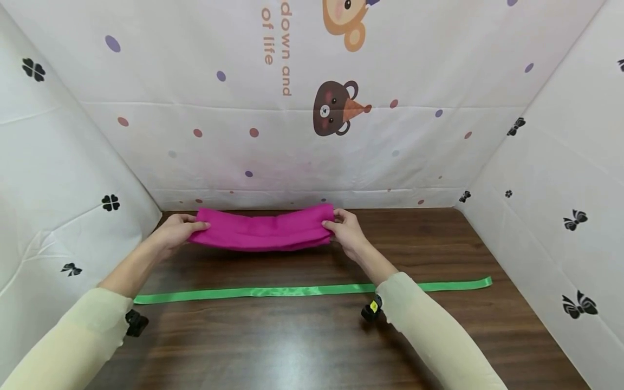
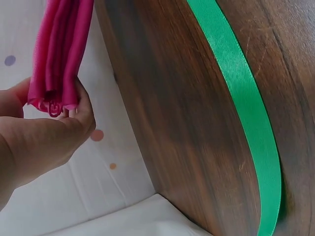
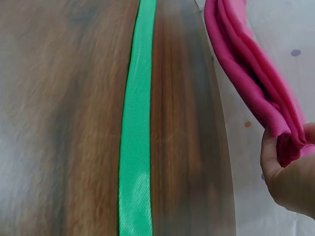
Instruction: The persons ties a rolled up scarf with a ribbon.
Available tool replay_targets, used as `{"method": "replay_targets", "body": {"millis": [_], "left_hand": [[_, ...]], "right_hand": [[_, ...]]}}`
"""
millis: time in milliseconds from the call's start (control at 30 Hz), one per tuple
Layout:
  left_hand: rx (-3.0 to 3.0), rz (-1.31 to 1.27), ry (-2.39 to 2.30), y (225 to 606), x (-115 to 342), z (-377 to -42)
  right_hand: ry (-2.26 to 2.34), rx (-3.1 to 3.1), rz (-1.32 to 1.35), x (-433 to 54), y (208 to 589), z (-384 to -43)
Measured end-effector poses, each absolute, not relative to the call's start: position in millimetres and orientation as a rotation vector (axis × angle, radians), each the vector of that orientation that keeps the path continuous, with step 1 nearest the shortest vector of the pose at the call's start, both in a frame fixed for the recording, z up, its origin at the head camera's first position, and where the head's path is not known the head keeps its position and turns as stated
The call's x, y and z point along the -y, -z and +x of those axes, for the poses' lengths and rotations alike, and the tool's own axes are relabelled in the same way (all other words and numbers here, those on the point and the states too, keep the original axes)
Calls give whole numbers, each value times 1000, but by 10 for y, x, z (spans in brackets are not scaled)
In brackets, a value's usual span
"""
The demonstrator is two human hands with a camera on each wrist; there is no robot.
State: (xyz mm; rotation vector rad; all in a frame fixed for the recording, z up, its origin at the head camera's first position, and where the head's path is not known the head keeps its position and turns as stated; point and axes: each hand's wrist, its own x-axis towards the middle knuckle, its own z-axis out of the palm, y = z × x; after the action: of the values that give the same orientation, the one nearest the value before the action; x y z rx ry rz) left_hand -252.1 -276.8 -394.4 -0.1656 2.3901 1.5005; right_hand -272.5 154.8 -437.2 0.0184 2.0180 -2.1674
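Note:
A folded magenta cloth (image 1: 265, 230) is stretched between both hands near the back of the table, sagging a little in the middle. My left hand (image 1: 176, 230) pinches its left end, thumb on top. At the other end my right hand (image 1: 347, 232) grips the cloth the same way. Several stacked layers show in the left wrist view, with a small magenta loop (image 2: 55, 108) at the end of the cloth. In front of the cloth, a long green ribbon (image 1: 287, 291) lies across the table from left to right, passing under the right forearm.
The brown wooden table (image 1: 234, 341) meets a white printed sheet (image 1: 283, 151) at the back. More white sheeting stands along the left side (image 1: 58, 179) and the right side (image 1: 551, 216). A black wrist device (image 1: 371, 309) sits at the right cuff.

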Motion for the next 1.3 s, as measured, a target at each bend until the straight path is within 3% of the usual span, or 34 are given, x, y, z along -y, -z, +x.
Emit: {"method": "replay_targets", "body": {"millis": [1300], "left_hand": [[-2325, -83, -1500, 4001, 2395, -2449]], "right_hand": [[1974, -2253, -80, -2081, 4204, -2466]]}}
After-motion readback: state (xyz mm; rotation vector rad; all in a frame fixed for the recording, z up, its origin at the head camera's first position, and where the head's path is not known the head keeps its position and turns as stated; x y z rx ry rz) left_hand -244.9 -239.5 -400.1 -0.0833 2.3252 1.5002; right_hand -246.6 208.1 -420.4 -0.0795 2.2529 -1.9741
